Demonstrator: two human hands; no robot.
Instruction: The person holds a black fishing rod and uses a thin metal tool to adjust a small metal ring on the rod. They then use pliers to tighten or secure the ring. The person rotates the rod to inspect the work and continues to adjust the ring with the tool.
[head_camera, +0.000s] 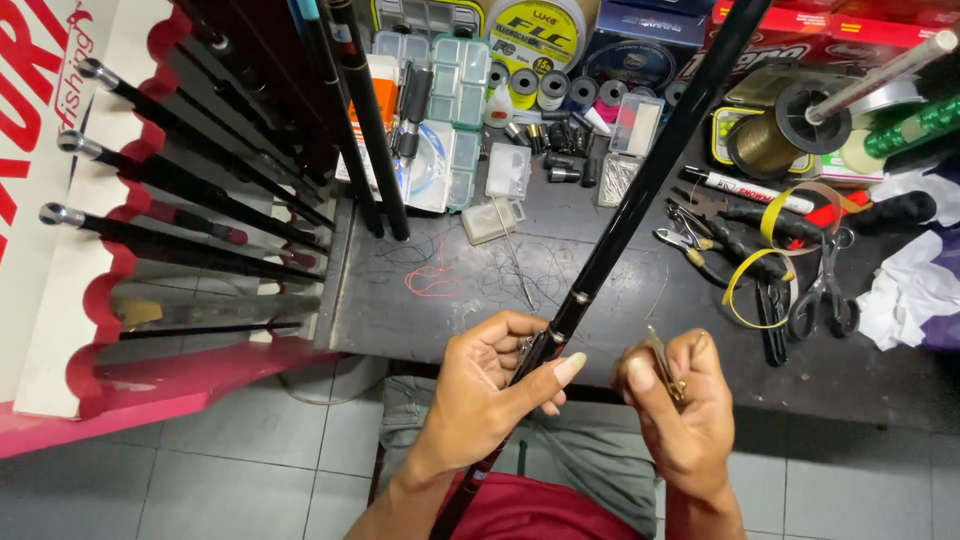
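Your left hand (490, 385) grips the rod (640, 190), which crosses the table (600, 300) diagonally. Your right hand (680, 405) lies just right of it. Scissors (825, 290) lie far right; the rod rack (170, 230) stands left of the table.

Bright even light, wide-angle edge distortion

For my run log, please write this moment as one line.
left hand: grips black fishing rod | right hand: pinches small metal piece | dark workbench: scissors, pliers
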